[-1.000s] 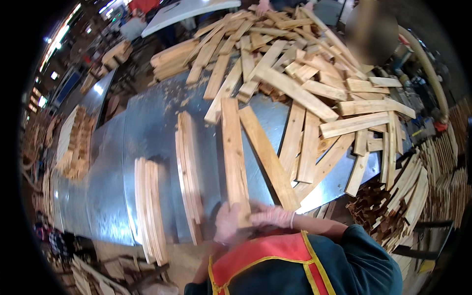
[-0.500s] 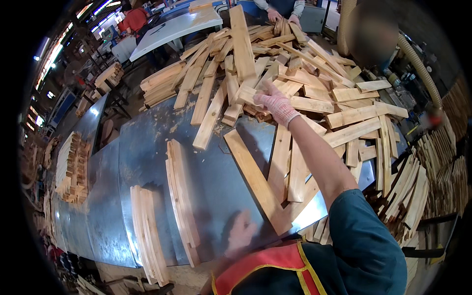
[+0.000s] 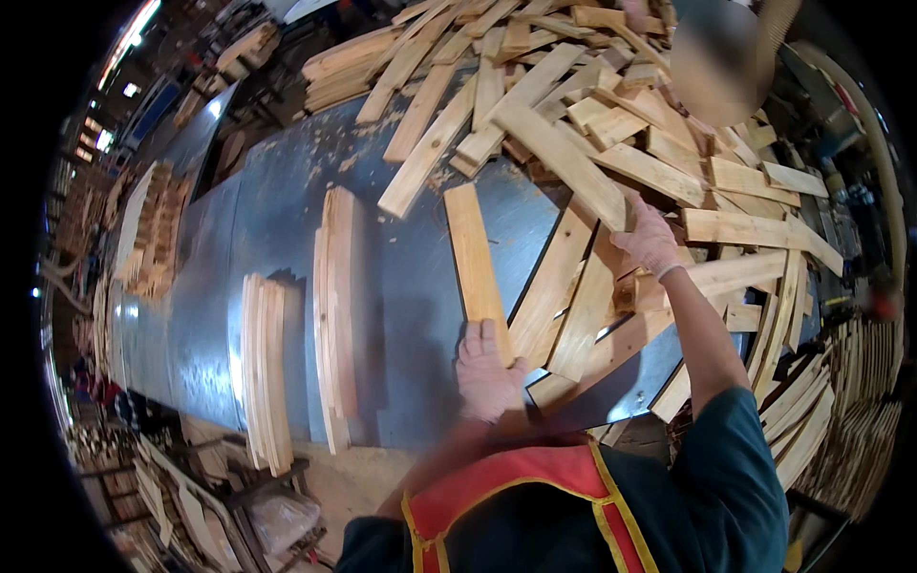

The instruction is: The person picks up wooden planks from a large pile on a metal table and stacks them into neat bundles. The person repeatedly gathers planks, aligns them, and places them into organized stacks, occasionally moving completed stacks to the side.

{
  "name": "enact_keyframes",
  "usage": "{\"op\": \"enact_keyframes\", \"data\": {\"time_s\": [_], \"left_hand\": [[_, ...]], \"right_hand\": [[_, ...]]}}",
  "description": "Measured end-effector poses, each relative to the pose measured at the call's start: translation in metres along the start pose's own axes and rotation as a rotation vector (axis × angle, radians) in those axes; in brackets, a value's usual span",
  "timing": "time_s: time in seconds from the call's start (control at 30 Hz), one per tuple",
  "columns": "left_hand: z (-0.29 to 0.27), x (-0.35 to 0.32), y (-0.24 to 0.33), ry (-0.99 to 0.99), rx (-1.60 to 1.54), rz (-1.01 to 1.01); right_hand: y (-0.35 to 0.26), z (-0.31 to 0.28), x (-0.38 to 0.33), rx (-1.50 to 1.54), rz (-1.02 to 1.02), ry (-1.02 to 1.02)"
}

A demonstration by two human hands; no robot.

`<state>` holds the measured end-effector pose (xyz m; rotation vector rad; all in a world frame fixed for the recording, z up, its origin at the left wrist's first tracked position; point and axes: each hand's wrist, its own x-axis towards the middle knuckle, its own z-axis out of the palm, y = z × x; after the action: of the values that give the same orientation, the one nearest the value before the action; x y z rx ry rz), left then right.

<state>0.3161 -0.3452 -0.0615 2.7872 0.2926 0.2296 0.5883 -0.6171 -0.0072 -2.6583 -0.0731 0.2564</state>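
Observation:
My right hand [image 3: 650,234], in a pale glove, is closed round the near end of a wooden board [image 3: 564,164]. That board slants up and left across the front of a heap of loose boards [image 3: 654,172]. Nearer to me, my left hand [image 3: 488,372], also gloved, rests with fingers stretched out on a yellowish board [image 3: 470,250], its thumb spread to the right. This board lies lengthwise on the metal tabletop [image 3: 411,277]. Just right of it, several boards [image 3: 554,272] lie at angles near the front edge.
Two bundles of narrow boards, a middle one [image 3: 334,306] and a left one [image 3: 265,368], lie on the table's near left. A stacked pile [image 3: 153,229] stands farther left. Boards [image 3: 860,420] are stacked at the right. A person's hand shows at the heap's far side.
My right hand has come nearer and rightward, and its board has swung down from a raised position. My left hand has moved onto the yellowish board, which has turned straighter. The view has tilted down.

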Motion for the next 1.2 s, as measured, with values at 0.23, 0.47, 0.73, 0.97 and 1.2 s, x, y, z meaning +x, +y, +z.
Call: {"op": "enact_keyframes", "data": {"time_s": [0.23,0.47,0.73,0.97,1.2], "left_hand": [[-0.048,-0.013,-0.110,-0.620,-1.813,-0.672],[-0.066,-0.018,-0.117,-0.550,-1.255,-0.731],[-0.211,-0.067,-0.253,-0.162,-0.848,-0.541],[-0.209,-0.158,-0.420,-0.005,0.464,-0.272],[-0.187,-0.149,-0.415,-0.071,0.451,-0.570]], "right_hand": [[-0.078,0.071,-0.150,1.503,0.230,-0.669],[-0.194,0.182,-0.263,0.499,-0.136,-0.835],[-0.216,0.160,-0.268,1.080,0.014,-0.744],[-0.200,0.150,-0.287,0.669,-0.069,-0.731],[-0.130,0.125,-0.253,0.685,-0.053,-0.446]]}}
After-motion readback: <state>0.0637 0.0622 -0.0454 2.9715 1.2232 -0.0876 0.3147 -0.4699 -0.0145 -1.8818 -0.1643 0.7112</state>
